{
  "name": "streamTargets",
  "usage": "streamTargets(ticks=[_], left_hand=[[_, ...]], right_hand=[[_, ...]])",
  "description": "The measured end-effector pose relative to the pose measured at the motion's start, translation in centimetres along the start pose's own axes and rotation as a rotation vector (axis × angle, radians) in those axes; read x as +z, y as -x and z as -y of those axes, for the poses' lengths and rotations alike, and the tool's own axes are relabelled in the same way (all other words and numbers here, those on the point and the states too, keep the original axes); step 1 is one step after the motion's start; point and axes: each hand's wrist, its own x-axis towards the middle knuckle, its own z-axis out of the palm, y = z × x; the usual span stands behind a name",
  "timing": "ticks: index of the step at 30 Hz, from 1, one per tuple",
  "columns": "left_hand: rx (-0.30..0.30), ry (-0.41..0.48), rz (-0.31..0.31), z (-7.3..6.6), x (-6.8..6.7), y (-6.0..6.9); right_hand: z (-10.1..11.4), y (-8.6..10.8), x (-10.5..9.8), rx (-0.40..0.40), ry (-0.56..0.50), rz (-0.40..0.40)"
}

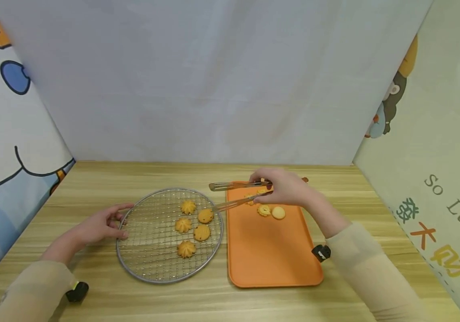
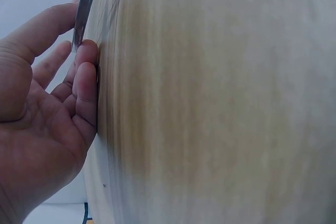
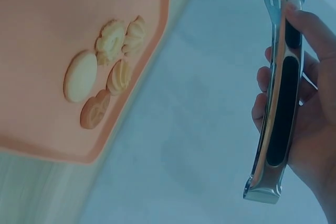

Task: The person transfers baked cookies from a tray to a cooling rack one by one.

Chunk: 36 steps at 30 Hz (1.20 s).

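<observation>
My right hand [image 1: 284, 185] grips metal tongs [image 1: 238, 185] with dark handle pads, their arms spread; one tip is over the rack's right edge, near a cookie. In the right wrist view the hand [image 3: 315, 87] wraps the tongs [image 3: 281, 108]. The left hand [image 1: 97, 226] is at the left rim of the round wire rack [image 1: 153, 241]; in the left wrist view the fingers [image 2: 86, 77] pinch the metal rim [image 2: 86, 3]. Several cookies [image 1: 183, 225] lie on the rack's right half. On the orange tray [image 1: 270, 259], several cookies [image 3: 81, 76] sit near the far end.
The wooden table [image 1: 105, 179] carries the rack at left and the tray just right of it, with a narrow gap between. A pale curtain [image 1: 213, 89] stands behind, and printed panels [image 1: 427, 156] flank both sides.
</observation>
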Motion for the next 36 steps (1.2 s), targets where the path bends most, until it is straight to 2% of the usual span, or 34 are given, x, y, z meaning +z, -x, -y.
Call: streamTargets(ticks=[10, 18, 27, 33, 36], left_hand=[[-0.004, 0.005, 0.001, -0.2, 0.0, 0.0], [-0.005, 0.001, 0.002, -0.1, -0.1, 0.0], [-0.011, -0.011, 0.004, -0.3, -0.1, 0.1], [-0.009, -0.019, 0.004, -0.2, 0.0, 0.0], [-0.010, -0.019, 0.004, -0.1, 0.0, 0.0]], right_hand=[[-1.1, 2.5, -1.4, 0.022, 0.025, -0.046], [-2.1, 4.5, -1.8, 0.055, 0.061, -0.086], [-3.5, 7.1, -1.5, 0.061, 0.109, -0.159], [-4.8, 8.6, -1.0, 0.025, 0.097, -0.216], [-5.5, 9.3, -0.7, 0.032, 0.076, -0.236]])
